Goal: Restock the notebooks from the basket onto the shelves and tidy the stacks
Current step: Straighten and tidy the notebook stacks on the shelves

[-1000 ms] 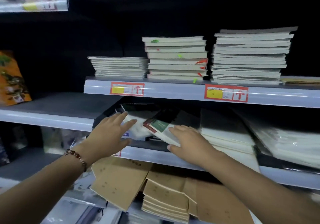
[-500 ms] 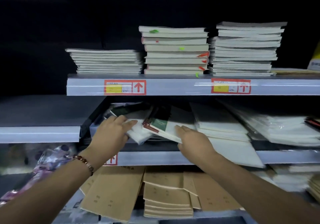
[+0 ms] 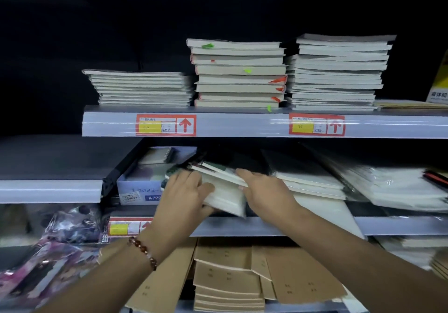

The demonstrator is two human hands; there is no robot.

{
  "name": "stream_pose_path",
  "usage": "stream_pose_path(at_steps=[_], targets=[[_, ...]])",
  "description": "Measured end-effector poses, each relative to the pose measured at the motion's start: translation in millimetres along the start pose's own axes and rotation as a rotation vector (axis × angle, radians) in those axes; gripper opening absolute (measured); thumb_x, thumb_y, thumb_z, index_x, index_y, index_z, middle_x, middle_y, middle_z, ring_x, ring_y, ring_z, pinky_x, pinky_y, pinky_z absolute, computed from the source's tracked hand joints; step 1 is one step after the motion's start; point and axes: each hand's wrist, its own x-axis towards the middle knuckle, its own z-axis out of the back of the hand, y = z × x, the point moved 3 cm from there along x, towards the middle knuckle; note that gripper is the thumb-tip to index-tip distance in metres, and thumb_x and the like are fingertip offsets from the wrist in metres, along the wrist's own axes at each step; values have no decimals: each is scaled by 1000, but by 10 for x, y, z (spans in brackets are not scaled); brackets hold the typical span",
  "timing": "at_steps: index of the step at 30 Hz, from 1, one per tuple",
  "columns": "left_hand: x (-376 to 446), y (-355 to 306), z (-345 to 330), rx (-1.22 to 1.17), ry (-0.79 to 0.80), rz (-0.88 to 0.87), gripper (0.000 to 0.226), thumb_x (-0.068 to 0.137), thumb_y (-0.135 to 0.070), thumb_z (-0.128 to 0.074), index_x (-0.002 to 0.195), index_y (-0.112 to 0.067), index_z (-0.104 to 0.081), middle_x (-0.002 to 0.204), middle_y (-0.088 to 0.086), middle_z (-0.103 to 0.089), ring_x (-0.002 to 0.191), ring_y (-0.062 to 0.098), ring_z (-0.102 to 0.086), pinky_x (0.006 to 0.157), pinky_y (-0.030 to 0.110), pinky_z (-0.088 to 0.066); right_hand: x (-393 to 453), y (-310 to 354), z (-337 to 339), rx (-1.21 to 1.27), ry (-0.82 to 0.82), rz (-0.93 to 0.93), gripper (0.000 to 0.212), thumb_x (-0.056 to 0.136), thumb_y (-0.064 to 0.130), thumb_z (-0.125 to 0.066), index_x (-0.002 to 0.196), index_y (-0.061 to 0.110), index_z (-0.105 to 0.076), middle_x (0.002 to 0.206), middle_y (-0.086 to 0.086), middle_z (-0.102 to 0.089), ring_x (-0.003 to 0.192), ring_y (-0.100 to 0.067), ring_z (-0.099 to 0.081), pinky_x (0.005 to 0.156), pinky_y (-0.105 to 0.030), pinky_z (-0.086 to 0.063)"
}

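Both hands are working on a small stack of white notebooks lying tilted at the front of the middle shelf, its near corner hanging past the lip. The left hand is gripping the stack's left side, fingers over the top and thumb curled against its front edge. The right hand is pressing the right side with fingers laid flat and nearly straight; whether its thumb is hooking underneath is hidden. The risk is the overhang: if either hand is easing off before the stack is squared back, the loose covers are likely to fan apart and slide onto the brown notebooks below.
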Motion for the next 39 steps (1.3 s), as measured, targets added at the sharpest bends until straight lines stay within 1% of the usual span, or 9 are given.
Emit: stream_pose_path(at_steps=[5, 9, 13, 19, 25, 27, 30, 36, 39], targets=[[-105, -238, -156, -91, 15, 19, 40, 56, -26, -78, 95, -20, -72, 88, 2, -52, 81, 29, -53, 75, 37, -35, -15, -6, -148, 52, 37, 21, 53, 102, 37, -47, 153, 36, -32, 151, -1, -48, 128, -26, -52, 99, -36, -45], [-309, -114, -29, -208, -17, 64, 52, 77, -60, -66, 113, -23, -70, 109, 3, -56, 104, 25, -51, 94, 38, -38, -94, -67, -169, 215, 23, -34, 57, 98, 34, -54, 152, 34, -36, 158, 4, -38, 143, -19, -34, 117, -33, -25], [-416, 159, 220, -387, 2, 512, 51, 91, -61, -55, 134, -34, -53, 131, -3, -45, 119, 17, -45, 96, 39, -43, -269, -125, -200, 473, 22, -176, 59, 93, 45, -61, 148, 36, -42, 161, 6, -27, 150, -18, -16, 120, -36, -18], [-300, 312, 38, -1183, 134, 1180, 35, 93, -50, -61, 119, -27, -56, 96, 7, -66, 65, 21, -65, 61, 36, -51, -483, -298, -193, 723, -81, -511, 60, 94, 56, -53, 146, 28, -43, 138, 1, -48, 121, -19, -53, 100, -37, -44], [-189, 237, -59, -1274, 42, 1227, 28, 98, -34, -59, 117, -14, -54, 91, 11, -66, 65, 25, -61, 54, 34, -55, -389, -374, -169, 900, 22, -714, 67, 91, 54, -56, 148, 24, -38, 100, 0, -57, 60, -17, -62, 80, -36, -55], [-186, 196, -33, -1307, 57, 1242, 27, 98, -27, -59, 118, -10, -52, 89, 12, -66, 67, 27, -64, 55, 34, -57, -373, -335, -156, 918, 26, -693, 64, 91, 43, -63, 146, 19, -40, 90, 2, -57, 68, -19, -61, 73, -33, -54], [-261, 61, 42, -1390, 100, 1248, 28, 98, -20, -59, 123, -10, -48, 95, 12, -67, 66, 25, -71, 56, 34, -59, -373, -262, -156, 957, 12, -666, 62, 91, 32, -68, 144, 15, -41, 95, 12, -51, 96, -18, -57, 91, -36, -50], [-486, -287, 120, -1606, 120, 1131, 54, 102, -12, -49, 147, -40, -35, 122, -2, -62, 91, 20, -71, 73, 45, -62, -458, -233, -126, 1133, 40, -625, 18, 92, 14, -69, 90, 26, -55, 67, 19, -53, 58, 1, -53, 54, -20, -43], [-511, -384, 93, -1633, 108, 1088, 47, 103, -10, -42, 137, -43, -48, 120, -5, -65, 91, 20, -72, 71, 46, -62, -514, -185, -91, 1113, 69, -553, 22, 90, 16, -71, 111, 17, -65, 79, 5, -64, 65, -9, -60, 60, -20, -45]])
